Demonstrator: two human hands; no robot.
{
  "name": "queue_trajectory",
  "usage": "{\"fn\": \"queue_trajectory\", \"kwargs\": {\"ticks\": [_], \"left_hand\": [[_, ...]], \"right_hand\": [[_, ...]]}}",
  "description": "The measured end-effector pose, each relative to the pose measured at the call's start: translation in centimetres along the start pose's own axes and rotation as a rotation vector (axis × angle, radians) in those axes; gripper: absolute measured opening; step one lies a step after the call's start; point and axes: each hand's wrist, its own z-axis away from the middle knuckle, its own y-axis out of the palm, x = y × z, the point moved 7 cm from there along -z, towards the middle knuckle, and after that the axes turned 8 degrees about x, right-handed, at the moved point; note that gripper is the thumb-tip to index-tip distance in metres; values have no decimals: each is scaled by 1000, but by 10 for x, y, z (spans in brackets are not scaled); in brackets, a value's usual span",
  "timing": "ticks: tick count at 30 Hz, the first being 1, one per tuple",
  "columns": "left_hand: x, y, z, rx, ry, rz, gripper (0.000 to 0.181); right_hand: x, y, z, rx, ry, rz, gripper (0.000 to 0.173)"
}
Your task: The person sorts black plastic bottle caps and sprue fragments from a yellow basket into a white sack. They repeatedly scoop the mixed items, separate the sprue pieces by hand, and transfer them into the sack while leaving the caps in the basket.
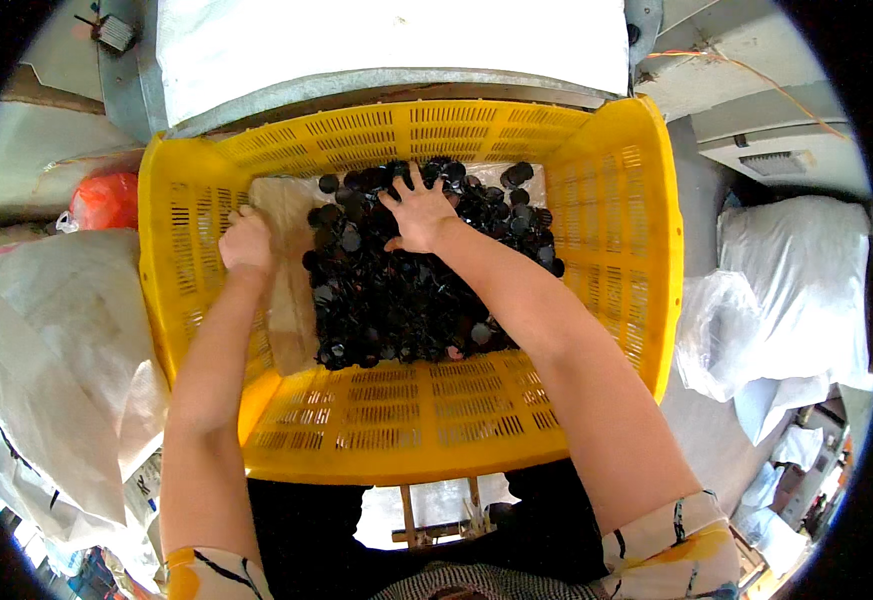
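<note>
A deep yellow slotted plastic crate (406, 466) stands before me. Inside it, a mass of small, glossy black round pieces (399, 307) lies heaped over brown cardboard (291, 285); exactly what the pieces are cannot be told. My right hand (423, 217) reaches across the heap, palm down and fingers spread, touching the pieces near the far side. At the left edge of the cardboard, my left hand (246, 240) is closed with its fingers curled over that edge. The cardboard beneath the heap is mostly hidden.
A white sheet-covered surface (391, 37) with a metal edge lies beyond the crate. Pale sacks (46, 360) stand at left near a red plastic bag (106, 201). At right are a white sack (796, 292) and a clear plastic bag (718, 330). A thin wire (774, 86) hangs upper right.
</note>
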Motion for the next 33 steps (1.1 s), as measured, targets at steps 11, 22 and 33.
{"fn": "queue_trajectory", "kwargs": {"ticks": [11, 22, 33], "left_hand": [[-96, 8, 40, 339, 220, 746, 96], [-166, -8, 135, 301, 374, 651, 105], [-181, -2, 85, 341, 563, 822, 100]], "right_hand": [[-75, -49, 138, -583, -179, 26, 66], [-36, -18, 143, -123, -120, -230, 89], [-59, -11, 131, -125, -176, -630, 93]]}}
